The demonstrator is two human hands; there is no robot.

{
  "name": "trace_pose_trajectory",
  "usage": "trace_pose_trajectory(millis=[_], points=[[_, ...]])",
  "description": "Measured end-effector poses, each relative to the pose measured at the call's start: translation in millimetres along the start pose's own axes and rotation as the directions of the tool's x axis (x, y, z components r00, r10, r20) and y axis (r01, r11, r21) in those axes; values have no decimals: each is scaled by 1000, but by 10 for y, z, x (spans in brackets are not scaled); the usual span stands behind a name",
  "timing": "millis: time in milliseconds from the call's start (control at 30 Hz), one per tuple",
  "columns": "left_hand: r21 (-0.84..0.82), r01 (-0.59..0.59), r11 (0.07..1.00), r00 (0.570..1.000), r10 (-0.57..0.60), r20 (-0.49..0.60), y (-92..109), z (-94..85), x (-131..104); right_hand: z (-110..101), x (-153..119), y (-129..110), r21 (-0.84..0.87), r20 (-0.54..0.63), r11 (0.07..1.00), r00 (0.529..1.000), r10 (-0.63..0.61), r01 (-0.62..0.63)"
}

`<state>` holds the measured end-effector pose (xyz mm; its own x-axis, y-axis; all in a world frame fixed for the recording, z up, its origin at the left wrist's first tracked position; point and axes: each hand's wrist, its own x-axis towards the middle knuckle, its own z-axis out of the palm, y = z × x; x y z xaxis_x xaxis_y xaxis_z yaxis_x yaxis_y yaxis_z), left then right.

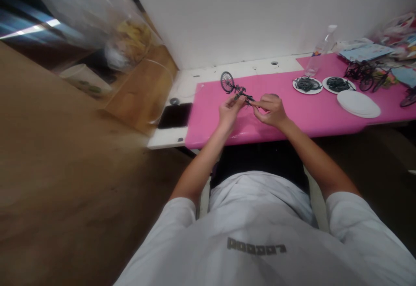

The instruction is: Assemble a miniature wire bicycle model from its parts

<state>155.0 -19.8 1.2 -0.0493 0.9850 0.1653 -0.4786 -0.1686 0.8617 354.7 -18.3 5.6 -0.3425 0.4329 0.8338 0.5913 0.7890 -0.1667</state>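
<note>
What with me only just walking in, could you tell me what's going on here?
A person is holding a small dark model bicycle over a pink-covered table. The left hand and right hand both have their grip toward the end away from its one clearly visible wheel. Off to the right are two white plates of dark parts, with more dark bicycle models beyond them.

Over my feed, the toy bike piece (240, 90) looks plastic, the sheet (208, 112) glossy, the shirt (260, 216) matt cloth.
</note>
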Motion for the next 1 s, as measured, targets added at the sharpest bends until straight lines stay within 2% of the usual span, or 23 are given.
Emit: trace_pose_trajectory(millis=[200,400,633,833,1000], points=[[10,6,1000,998,-6,-55,37,37,-13,68,-58,-14,-129,45,991,998,43,-37],[-36,29,999,999,-30,-36,27,78,-47,90,-103,22,-204,-16,974,995,101,-102],[-55,25,998,999,-24,20,8,70,-50,74,-132,111,-221,-24,973,998,54,-58],[-62,56,996,998,-54,40,-5,56,-14,19,-119,131,-249,16,969,1000,12,-8],[-69,75,995,996,-73,42,-24,42,14,12,-120,150,-222,53,975,998,33,-21]])
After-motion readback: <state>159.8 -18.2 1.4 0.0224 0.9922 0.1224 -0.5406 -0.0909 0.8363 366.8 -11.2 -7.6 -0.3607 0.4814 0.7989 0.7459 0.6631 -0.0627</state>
